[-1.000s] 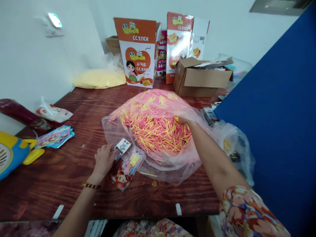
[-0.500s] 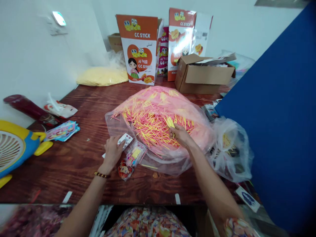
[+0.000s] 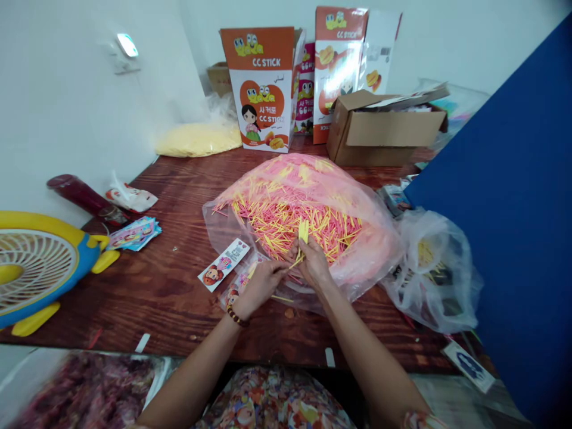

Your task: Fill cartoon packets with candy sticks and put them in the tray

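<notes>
A large clear bag (image 3: 379, 238) lies open on the table, filled with pink and yellow sticks (image 3: 277, 220). At its near edge, my right hand (image 3: 314, 262) is closed around a small bunch of yellow sticks (image 3: 304, 230) that points upward. My left hand (image 3: 267, 283), with a beaded bracelet on the wrist, meets it from the left, fingers pinched at the lower ends of some yellow sticks. A white printed card (image 3: 223, 265) with a cartoon girl lies left of the bag. Beside it, a small printed packet (image 3: 243, 280) is partly hidden by my left hand.
Orange and white boxes (image 3: 261, 89) and an open brown carton (image 3: 388, 128) stand at the back. A toy-shaped fan (image 3: 44, 262), a dark red bottle (image 3: 84, 196) and blue packets (image 3: 135, 233) are left. A knotted clear bag (image 3: 433, 268) sits right, beside a blue panel (image 3: 500, 196).
My left hand has let go of the white card and moved right to the sticks. My right hand has drawn the bunch nearer, upright. The view has shifted left.
</notes>
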Motion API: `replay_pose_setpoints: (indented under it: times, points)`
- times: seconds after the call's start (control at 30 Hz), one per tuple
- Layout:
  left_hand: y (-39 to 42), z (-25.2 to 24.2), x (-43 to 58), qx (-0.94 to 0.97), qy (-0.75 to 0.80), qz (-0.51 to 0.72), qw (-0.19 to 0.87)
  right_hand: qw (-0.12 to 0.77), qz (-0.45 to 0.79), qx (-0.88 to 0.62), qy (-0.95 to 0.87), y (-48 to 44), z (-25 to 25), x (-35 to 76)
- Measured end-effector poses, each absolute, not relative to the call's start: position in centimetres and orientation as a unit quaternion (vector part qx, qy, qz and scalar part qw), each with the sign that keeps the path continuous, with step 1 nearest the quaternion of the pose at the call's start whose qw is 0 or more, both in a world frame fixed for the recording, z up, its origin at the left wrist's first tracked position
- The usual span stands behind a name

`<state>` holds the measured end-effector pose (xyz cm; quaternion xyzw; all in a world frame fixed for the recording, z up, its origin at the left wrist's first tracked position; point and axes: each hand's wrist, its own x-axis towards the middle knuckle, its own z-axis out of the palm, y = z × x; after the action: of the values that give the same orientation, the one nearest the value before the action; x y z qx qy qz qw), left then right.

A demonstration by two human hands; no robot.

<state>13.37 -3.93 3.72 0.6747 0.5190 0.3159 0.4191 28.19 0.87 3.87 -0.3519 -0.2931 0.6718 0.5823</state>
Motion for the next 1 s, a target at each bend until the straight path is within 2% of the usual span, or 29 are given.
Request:
replay_pose_setpoints:
  times: [0.13, 0.23, 0.37, 0.53, 0.7, 1.0]
  points:
    - [-4.5, 3.6, 12.4, 0.602, 0.541, 0.361, 0.462, 0.58, 0.65, -0.389, -0.299, 0.8, 3.0, 29.4]
    - [-4.4, 3.8, 12.8, 0.565, 0.547, 0.396, 0.473, 0.529, 0.661, -0.406, -0.344, -0.3, 1.8, 29.0]
    - [-4.2, 4.3, 14.1, 0.639, 0.55, 0.357, 0.402, 0.467, 0.661, -0.398, -0.431, -1.7, 0.7, 27.7]
    - [-4.6, 4.9, 14.2, 0.691, 0.552, 0.327, 0.334, 0.478, 0.606, -0.419, -0.479, -1.7, 1.2, 27.9]
    - [-5.3, 5.3, 12.9, 0.637, 0.562, 0.385, 0.362, 0.473, 0.576, -0.423, -0.515, -3.2, 1.4, 28.6]
    - [-5.9, 3.9, 12.3, 0.57, 0.561, 0.432, 0.418, 0.408, 0.487, -0.464, -0.617, -6.0, -1.8, 28.6]
